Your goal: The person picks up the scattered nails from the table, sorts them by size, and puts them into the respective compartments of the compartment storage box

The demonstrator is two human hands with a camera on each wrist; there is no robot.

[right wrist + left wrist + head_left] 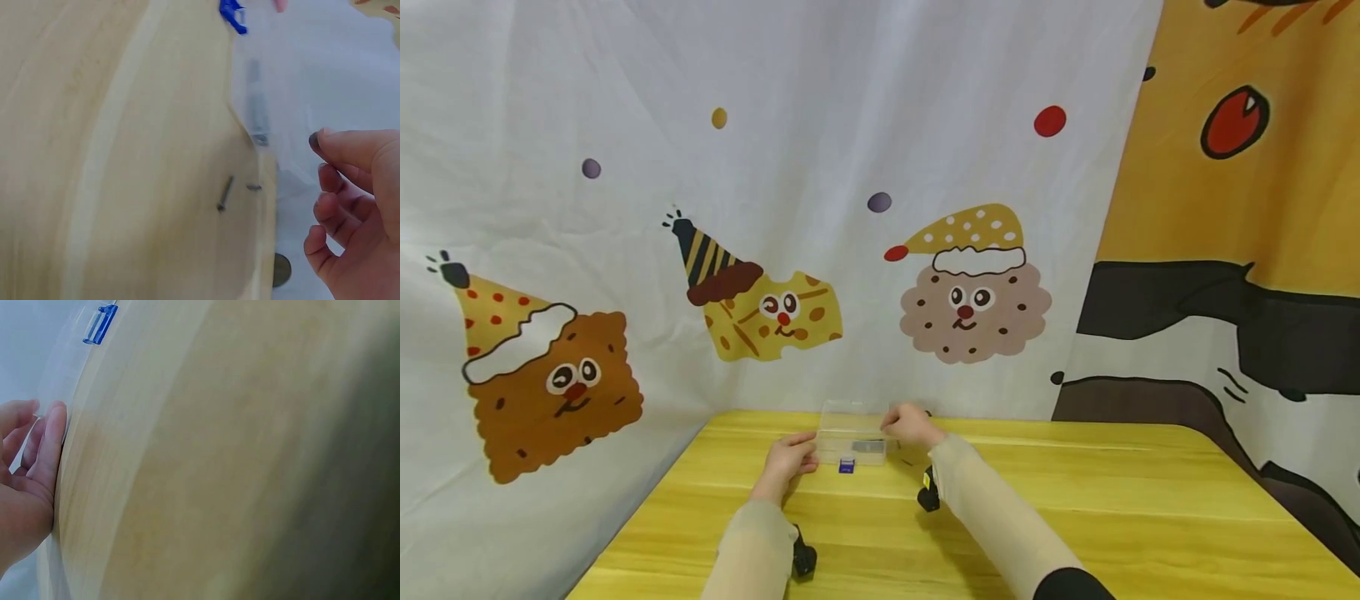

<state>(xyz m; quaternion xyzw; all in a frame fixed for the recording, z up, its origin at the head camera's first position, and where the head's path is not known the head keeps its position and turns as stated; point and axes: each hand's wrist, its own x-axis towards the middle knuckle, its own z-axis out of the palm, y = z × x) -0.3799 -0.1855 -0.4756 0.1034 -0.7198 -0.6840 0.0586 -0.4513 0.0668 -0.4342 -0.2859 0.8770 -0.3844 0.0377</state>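
Fingers (pixel 353 147) of the right hand (pixel 912 426) pinch a small dark piece (pixel 314 142) between thumb and forefinger; the other three curl loosely below. That hand is raised by the right end of a clear box (pixel 830 450), which stands near the far edge of the bench (pixel 1075 483). What the piece is cannot be told.

The left hand (pixel 790 455) holds the box's left end, with thumb and fingers on either side of it.

The box's lid (pixel 853 414) is up at the back, and a blue latch (pixel 847 466) sits at its front, near the middle. Inside, toward the right, lies something grey (pixel 868 447), too faint to make out.

On the bench just beside the box's right end lie a screw (pixel 225 192) and a shorter dark bit (pixel 253 187), near each other but apart. A dark round thing (pixel 282 270) shows at the far edge, beyond them.

Behind the bench hangs a pale cloth (pixel 820 75) printed with cartoon food in hats. Both forearms wear beige sleeves (pixel 1000 521).
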